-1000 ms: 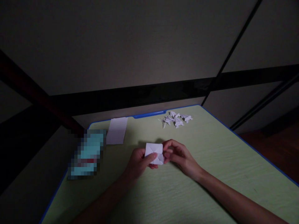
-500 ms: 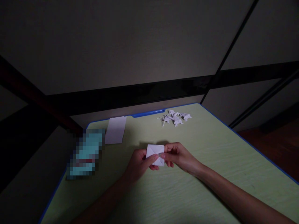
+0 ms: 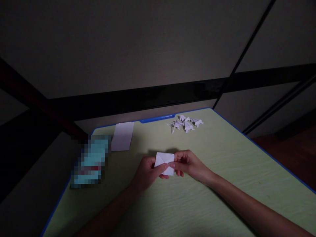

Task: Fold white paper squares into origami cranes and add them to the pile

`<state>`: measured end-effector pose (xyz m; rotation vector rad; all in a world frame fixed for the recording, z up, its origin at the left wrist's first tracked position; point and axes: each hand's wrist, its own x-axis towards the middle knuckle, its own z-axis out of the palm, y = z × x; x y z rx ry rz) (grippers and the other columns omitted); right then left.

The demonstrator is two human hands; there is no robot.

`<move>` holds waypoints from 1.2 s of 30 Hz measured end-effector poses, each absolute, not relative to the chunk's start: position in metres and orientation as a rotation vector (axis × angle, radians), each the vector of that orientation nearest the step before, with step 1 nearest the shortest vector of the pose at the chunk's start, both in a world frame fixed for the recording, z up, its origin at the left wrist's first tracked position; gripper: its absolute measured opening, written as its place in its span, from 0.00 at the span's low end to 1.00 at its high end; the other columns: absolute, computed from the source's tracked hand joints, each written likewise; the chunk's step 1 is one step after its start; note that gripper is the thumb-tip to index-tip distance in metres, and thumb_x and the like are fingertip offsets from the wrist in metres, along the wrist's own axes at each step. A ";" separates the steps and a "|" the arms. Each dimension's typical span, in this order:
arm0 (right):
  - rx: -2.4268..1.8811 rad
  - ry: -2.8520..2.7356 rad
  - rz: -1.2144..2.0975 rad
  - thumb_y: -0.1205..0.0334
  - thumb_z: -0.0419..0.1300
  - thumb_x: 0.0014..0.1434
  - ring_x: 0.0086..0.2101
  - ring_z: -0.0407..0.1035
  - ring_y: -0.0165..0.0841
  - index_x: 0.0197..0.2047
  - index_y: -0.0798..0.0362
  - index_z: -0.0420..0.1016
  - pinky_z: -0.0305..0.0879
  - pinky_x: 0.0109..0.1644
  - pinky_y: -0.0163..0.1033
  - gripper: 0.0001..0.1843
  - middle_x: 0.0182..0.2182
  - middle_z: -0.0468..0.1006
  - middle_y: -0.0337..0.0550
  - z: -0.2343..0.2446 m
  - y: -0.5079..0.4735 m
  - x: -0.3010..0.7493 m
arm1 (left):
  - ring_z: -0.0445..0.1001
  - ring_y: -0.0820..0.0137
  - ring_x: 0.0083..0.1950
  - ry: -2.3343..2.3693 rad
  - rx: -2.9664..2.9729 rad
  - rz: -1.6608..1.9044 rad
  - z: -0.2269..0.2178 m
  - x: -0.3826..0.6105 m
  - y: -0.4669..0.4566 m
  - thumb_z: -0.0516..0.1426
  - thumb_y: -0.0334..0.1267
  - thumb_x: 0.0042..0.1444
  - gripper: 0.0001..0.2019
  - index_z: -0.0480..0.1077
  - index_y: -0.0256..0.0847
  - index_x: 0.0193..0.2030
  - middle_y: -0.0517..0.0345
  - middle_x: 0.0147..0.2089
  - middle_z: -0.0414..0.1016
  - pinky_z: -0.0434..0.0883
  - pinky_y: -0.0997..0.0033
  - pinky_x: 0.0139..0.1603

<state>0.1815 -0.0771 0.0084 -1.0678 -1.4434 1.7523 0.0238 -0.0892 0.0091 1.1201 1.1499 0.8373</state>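
A small white folded paper square (image 3: 163, 160) is held just above the green table top (image 3: 222, 171). My left hand (image 3: 148, 172) pinches its left side with thumb on top and fingers curled under. My right hand (image 3: 189, 164) pinches its right edge with fingertips pressed together. Creases cross the paper's face.
A pile of several finished white folded paper figures (image 3: 185, 123) lies at the table's far edge. A stack of white paper sheets (image 3: 122, 136) lies at the far left, beside a blurred teal packet (image 3: 90, 161). The table has a blue rim (image 3: 156, 118); a dark wall stands behind.
My right hand has slid a little lower along the paper's right edge and the fingers have closed tighter. The paper sits slightly lower. My left hand has barely moved.
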 end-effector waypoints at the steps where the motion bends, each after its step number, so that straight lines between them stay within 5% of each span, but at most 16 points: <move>1: -1.068 -1.442 1.748 0.55 0.63 0.41 0.14 0.59 0.20 0.20 0.59 0.66 0.54 0.16 0.25 0.16 0.12 0.66 0.32 0.009 -0.077 0.181 | 0.69 0.74 0.19 1.159 1.115 0.850 0.009 0.024 -0.090 0.59 0.37 0.37 0.09 0.72 0.30 0.22 0.56 0.19 0.74 0.67 0.78 0.20; 10: -1.107 -1.500 1.757 0.52 0.62 0.41 0.14 0.59 0.20 0.19 0.59 0.65 0.54 0.15 0.25 0.18 0.14 0.66 0.33 0.013 -0.080 0.178 | 0.70 0.72 0.20 1.213 1.075 0.961 0.015 0.027 -0.093 0.59 0.38 0.38 0.09 0.71 0.31 0.20 0.58 0.17 0.72 0.67 0.76 0.22; 22: -1.079 -1.524 1.753 0.58 0.60 0.45 0.13 0.57 0.19 0.18 0.58 0.63 0.51 0.15 0.26 0.14 0.13 0.64 0.32 0.009 -0.079 0.181 | 0.71 0.71 0.22 0.986 0.950 0.857 0.006 0.016 -0.083 0.60 0.46 0.37 0.18 0.72 0.30 0.30 0.54 0.22 0.74 0.69 0.73 0.24; 36: -1.020 -1.662 1.820 0.60 0.58 0.46 0.14 0.55 0.19 0.18 0.57 0.61 0.49 0.16 0.26 0.12 0.13 0.62 0.31 0.010 -0.077 0.184 | 0.68 0.74 0.19 1.157 1.176 0.740 0.015 0.022 -0.087 0.59 0.39 0.39 0.10 0.70 0.31 0.20 0.58 0.17 0.70 0.64 0.78 0.19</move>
